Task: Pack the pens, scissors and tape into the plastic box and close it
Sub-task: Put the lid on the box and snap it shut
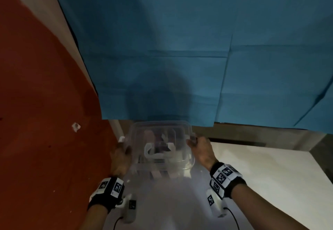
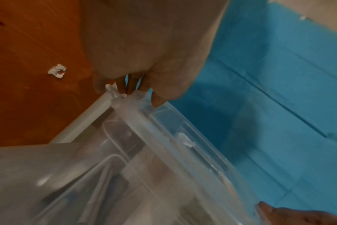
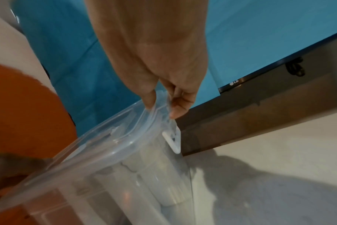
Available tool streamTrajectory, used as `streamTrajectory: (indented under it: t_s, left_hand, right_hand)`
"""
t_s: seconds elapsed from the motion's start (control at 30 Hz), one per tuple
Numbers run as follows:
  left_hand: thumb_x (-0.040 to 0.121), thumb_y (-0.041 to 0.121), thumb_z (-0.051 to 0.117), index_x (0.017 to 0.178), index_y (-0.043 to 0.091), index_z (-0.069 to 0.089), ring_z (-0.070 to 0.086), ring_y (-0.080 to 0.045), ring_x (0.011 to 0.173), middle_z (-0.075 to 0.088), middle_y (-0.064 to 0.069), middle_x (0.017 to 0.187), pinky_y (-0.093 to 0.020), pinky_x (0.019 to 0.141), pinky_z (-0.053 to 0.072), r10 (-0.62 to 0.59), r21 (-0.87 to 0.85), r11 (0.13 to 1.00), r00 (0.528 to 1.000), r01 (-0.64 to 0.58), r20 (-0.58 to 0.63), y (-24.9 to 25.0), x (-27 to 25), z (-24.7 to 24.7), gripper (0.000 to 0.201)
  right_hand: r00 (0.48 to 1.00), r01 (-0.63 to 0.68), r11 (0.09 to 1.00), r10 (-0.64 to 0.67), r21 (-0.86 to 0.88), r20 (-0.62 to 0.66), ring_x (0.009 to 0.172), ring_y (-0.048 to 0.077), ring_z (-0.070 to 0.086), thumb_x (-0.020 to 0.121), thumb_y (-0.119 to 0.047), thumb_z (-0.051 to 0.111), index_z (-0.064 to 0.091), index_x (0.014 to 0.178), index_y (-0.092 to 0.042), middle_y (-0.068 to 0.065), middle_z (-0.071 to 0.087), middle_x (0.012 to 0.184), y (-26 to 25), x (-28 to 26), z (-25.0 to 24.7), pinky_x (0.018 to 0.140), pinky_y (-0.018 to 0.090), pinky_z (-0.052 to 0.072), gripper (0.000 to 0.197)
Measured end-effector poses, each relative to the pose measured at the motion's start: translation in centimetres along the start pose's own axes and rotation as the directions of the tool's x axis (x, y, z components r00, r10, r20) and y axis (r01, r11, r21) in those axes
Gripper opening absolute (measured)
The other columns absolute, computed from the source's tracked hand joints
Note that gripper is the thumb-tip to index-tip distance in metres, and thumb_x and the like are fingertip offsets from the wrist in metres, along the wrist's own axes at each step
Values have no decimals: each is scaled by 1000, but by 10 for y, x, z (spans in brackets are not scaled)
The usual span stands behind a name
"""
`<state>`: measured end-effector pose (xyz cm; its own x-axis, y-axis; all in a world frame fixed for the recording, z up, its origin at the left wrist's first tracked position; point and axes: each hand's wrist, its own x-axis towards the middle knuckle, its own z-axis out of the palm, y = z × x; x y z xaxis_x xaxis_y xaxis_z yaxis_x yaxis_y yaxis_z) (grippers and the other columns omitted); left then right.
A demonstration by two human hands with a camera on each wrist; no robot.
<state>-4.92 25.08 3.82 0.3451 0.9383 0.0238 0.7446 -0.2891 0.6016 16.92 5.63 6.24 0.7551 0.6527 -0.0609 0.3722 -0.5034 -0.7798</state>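
A clear plastic box (image 1: 189,159) with its lid (image 1: 158,126) on top is over the far left part of a white table (image 1: 252,166). Blurred items show through its walls; I cannot tell which is which. My left hand (image 1: 122,157) grips the box's left end, its fingertips (image 2: 123,89) curled at the white latch (image 2: 113,92). My right hand (image 1: 200,150) holds the right end, thumb and fingers (image 3: 180,109) pinching the lid's rim (image 3: 154,109) just above the white latch (image 3: 173,141). A white carry handle (image 1: 155,155) lies on the lid.
A blue cloth (image 1: 198,49) hangs right behind the box. A red-brown surface (image 1: 45,121) with a white scrap (image 1: 76,126) lies to the left. A dark monitor edge (image 3: 240,82) runs under the cloth at the right.
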Motion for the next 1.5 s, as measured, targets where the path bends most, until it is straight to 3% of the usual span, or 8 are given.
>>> streamTrajectory:
  t_s: [0.37,0.47,0.63,0.73,0.9,1.07,1.37,1.5]
  left_hand:
    - [101,18,48,120,2,62,63,-41,109,64,-27,122,-37,90,48,-135,-302,938,982,170,134,0,20,1,29]
    - [96,20,56,113,12,63,63,-36,107,68,-15,114,-43,93,51,-205,-455,843,953,287,222,-10,26,4,20]
    - [100,2,44,83,-2,58,58,-15,42,61,-5,50,-24,38,44,-265,-597,681,903,423,337,-14,19,-8,22]
    - [90,11,63,80,15,60,68,-21,64,70,-12,79,-33,65,59,-288,-599,653,883,464,371,-23,36,-5,11]
    - [90,10,63,70,5,65,55,-26,65,61,-15,69,-25,55,37,-154,-328,929,984,174,85,-5,43,7,21]
    - [95,7,50,103,0,71,69,-44,85,71,-30,96,-44,74,54,39,-59,998,999,-38,18,3,50,23,24]
    - [94,18,56,127,8,58,58,-36,119,61,-19,130,-47,101,49,184,-159,970,983,-181,3,49,34,-3,35]
    - [91,11,61,89,14,71,68,-15,81,76,-8,89,-40,82,58,240,-650,728,969,-217,-54,125,5,-22,11]
  right_hand:
    - [993,-87,984,97,-156,63,131,44,38,97,-33,53,47,142,-17,23,47,139,1,36,28,110,47,36,49]
    - [962,-257,950,233,176,146,111,34,61,90,-47,58,55,132,-18,13,65,121,17,39,34,93,47,53,51]
    - [846,-530,677,377,511,378,89,23,64,80,-49,73,60,113,-8,8,67,103,27,27,28,60,29,52,54]
    - [872,-488,654,385,578,301,94,24,66,75,-41,81,63,112,-5,8,70,104,28,29,30,63,33,54,54]
    - [959,-277,956,281,98,-30,96,35,68,82,-40,69,66,99,-7,15,71,102,16,30,34,83,46,57,37]
    - [984,-173,908,144,-382,-105,111,37,55,101,-20,42,54,118,-2,19,57,122,-13,7,38,90,39,43,27]
    - [966,-157,986,141,57,217,53,19,51,91,-41,62,57,64,-9,6,54,60,-7,4,-24,57,30,43,43]
    - [934,-35,999,21,33,357,72,22,66,91,-42,61,72,91,-8,7,69,77,-25,-24,-82,64,28,52,35]
